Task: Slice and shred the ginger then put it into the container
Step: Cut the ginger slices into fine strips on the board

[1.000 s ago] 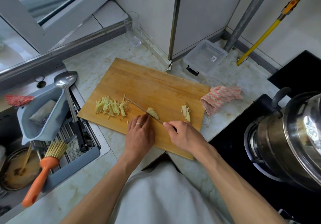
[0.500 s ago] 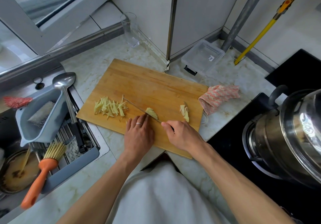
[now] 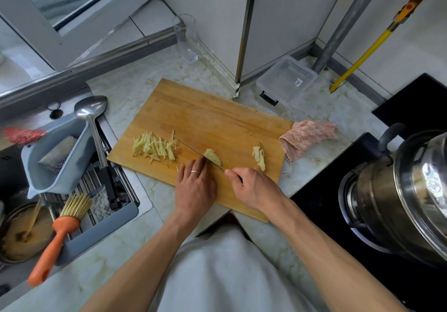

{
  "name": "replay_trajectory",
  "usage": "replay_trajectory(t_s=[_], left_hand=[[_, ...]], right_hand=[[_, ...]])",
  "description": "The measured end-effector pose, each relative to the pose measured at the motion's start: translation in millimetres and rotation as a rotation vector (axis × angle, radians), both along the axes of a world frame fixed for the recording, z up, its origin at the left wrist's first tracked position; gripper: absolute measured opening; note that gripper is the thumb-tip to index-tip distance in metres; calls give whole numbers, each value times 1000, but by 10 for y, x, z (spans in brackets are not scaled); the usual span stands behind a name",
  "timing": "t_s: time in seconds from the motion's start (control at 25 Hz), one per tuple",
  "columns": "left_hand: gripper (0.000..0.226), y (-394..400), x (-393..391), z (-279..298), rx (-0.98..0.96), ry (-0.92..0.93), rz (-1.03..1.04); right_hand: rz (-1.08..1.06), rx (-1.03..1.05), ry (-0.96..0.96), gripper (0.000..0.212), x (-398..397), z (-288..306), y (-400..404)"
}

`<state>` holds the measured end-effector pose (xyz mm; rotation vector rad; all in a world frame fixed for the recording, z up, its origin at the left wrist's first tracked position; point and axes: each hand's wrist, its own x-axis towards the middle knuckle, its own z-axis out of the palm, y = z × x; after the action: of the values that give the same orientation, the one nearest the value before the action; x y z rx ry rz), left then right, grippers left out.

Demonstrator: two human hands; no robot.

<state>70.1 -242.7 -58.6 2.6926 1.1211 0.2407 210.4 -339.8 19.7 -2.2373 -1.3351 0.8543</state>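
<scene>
Steel of the big pot (image 3: pixel 408 190) runs out of the right edge, so only part of its lid and one handle show. Wooden cutting board (image 3: pixel 205 122) lies slantwise on the marble counter (image 3: pixel 135 86); its near edge is partly covered by both hands. At the back, beside the wall corner, stands the clear plastic container (image 3: pixel 287 79), well apart from the ginger.

On the board's left lies a heap of ginger shreds (image 3: pixel 154 147). Near the right end sits a small ginger piece (image 3: pixel 258 156), and between them a stack of ginger slices (image 3: pixel 212 157). The left hand (image 3: pixel 194 188) lies palm down with its fingertips pressed on the stack's near side, a ring on one finger. The right hand (image 3: pixel 254 188) curls round the knife (image 3: pixel 193 149); the handle is almost wholly hidden inside the fist, and only the thin blade shows, lying across the left edge of the stack.
</scene>
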Motion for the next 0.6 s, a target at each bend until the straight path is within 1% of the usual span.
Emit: replay_trajectory(t_s=[0.24,0.32,0.4,0.48,0.52,0.6], left_hand=[[55,-1,-9,-38,-28,-68,7],[49,28,-17,-48,-46,-108,17],[40,103,-23,-19,-112,-153,35],[39,219,9,71,-157,-201,36],[41,291,45,133,-154,-198,3],[50,447,166,261,-159,-74,-151]], right_hand=[[-13,-1,12,48,10,22,26],[-37,28,33,48,26,44,4],[-80,65,64,48,79,64,-7],[-135,85,82,49,144,62,-18],[-162,87,85,50,166,57,-23],[-215,82,87,50,183,36,-32]])
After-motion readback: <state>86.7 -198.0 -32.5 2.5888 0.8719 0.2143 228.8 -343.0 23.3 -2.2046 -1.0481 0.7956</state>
